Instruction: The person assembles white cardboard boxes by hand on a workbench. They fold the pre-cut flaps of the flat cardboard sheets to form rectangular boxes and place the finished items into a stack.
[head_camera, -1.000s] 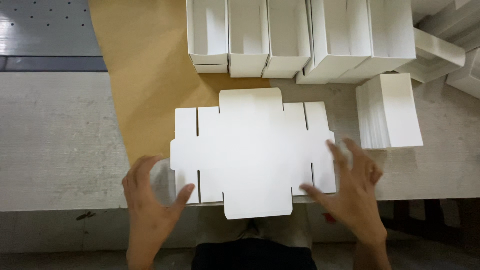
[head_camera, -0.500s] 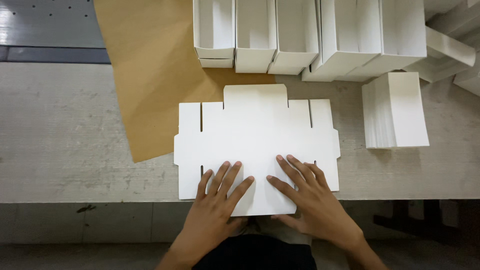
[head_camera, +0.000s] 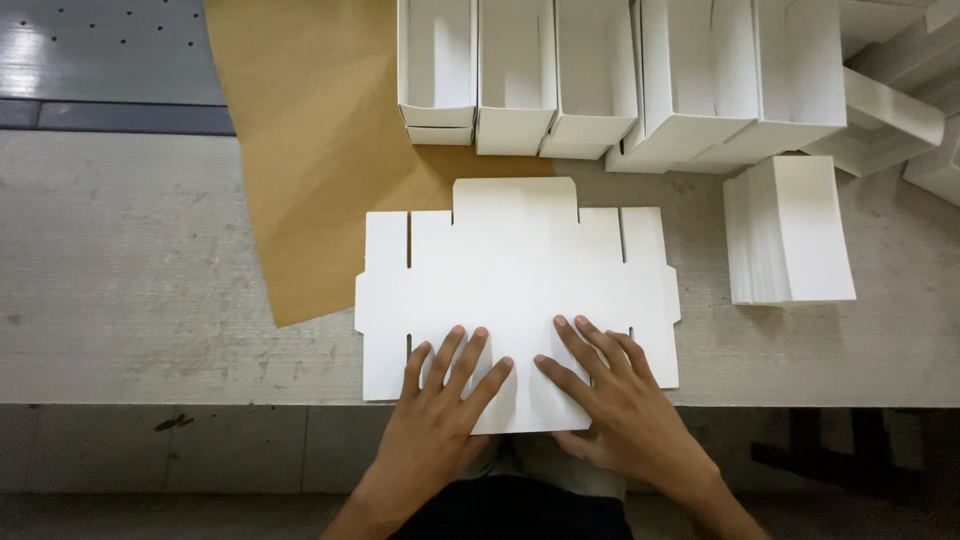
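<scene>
A flat white die-cut cardboard box blank (head_camera: 520, 270) lies on the grey worktable (head_camera: 130, 290), its near flap overhanging the table's front edge. My left hand (head_camera: 440, 410) rests palm down on the blank's near middle, fingers spread. Beside it, my right hand (head_camera: 610, 395) also presses flat on the near part of the blank, fingers pointing up and left. Neither hand grips anything.
A sheet of brown paper (head_camera: 320, 140) lies under the blank's far left. A row of folded white boxes (head_camera: 600, 80) stands along the far side. A stack of flat white blanks (head_camera: 790, 230) sits to the right. More white boxes (head_camera: 900, 110) lie at the far right.
My hands moved inward from the blank's left and right near corners onto its near middle and now press flat on it. The blank has stayed in place.
</scene>
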